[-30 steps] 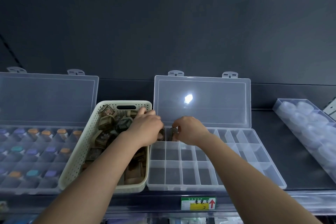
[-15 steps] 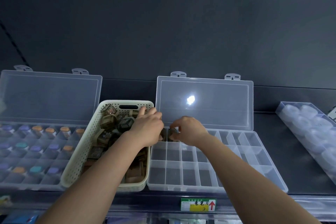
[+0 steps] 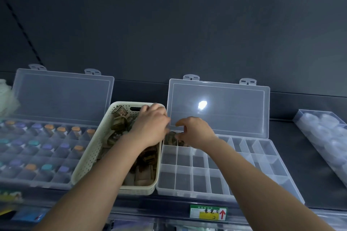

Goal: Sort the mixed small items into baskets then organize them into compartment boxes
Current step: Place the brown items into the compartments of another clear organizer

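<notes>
Since the earlier frame the right hand (image 3: 195, 133) has let go its pinch. Its thumb and fingers now stand curved and apart, holding nothing, just above the far-left compartments of the clear compartment box (image 3: 200, 182). The left hand (image 3: 150, 125) has slid a little toward the far edge of the shelf (image 3: 300, 155). It lies knuckles-up over the far right corner of the cream basket (image 3: 88, 157), fingertips reaching the rim, and I cannot tell whether it grips anything underneath. Two brown items (image 3: 170, 138) sit in the box's two far-left compartments, one in each, partly hidden by the hands. The basket stands mid-shelf with its right wall touching the box's left side and its near end at the shelf's front edge, and it holds a heap of more brown pieces (image 3: 120, 116). The box's lid (image 3: 234, 110) stands open against the dark back wall, with a bright glare spot on it. Toward the shelf's left end is a second clear box (image 3: 33, 184), also open, holding rows of small vials with orange, purple and teal caps (image 3: 76, 129); the basket overlaps its right end. Near the shelf's right end a clear tray (image 3: 298, 118) of white round containers (image 3: 326, 124) lies slantwise, well apart from the hands. A green and yellow label (image 3: 208, 212) with a red arrow is fixed to the shelf's front edge, below the compartment box.
</notes>
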### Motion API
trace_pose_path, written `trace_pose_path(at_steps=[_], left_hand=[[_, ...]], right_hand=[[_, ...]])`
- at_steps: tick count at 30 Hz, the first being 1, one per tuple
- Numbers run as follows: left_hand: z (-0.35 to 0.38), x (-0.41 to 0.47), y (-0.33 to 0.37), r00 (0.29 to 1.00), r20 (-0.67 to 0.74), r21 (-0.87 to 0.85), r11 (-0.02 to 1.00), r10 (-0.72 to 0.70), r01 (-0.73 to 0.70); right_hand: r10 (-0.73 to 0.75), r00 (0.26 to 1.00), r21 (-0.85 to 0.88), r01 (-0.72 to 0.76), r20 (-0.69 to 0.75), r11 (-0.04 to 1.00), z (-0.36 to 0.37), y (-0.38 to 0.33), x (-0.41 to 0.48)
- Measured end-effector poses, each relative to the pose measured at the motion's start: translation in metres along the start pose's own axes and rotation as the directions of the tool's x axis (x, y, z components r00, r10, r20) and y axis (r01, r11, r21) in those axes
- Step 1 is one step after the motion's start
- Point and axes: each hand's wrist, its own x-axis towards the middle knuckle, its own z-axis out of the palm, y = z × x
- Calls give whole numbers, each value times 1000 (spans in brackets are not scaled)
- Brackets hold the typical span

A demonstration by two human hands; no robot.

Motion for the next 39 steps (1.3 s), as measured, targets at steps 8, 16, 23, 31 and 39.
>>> trace_pose_path(at_steps=[8,16,23,31,39], left_hand=[[-19,-48,-83,869,298,-162,877,-394,453],[-8,-68,-94,842,468,-58,941,-268,332],[-1,-69,-100,882,413,-161,934,-228,318],[-3,-68,-100,894,348,-361,839,-284,407],[-17,-51,-76,922,208,-582,716,-327,385]], right_hand=[[-282,959,-25,282,-5,959,9,-59,30],[-356,926,-186,374,123,909,37,-92,54],[-362,927,-255,374,96,892,40,-94,60],[-367,924,-149,380,108,913,33,-84,57],[-233,950,126,262,-208,957,2,-55,40]])
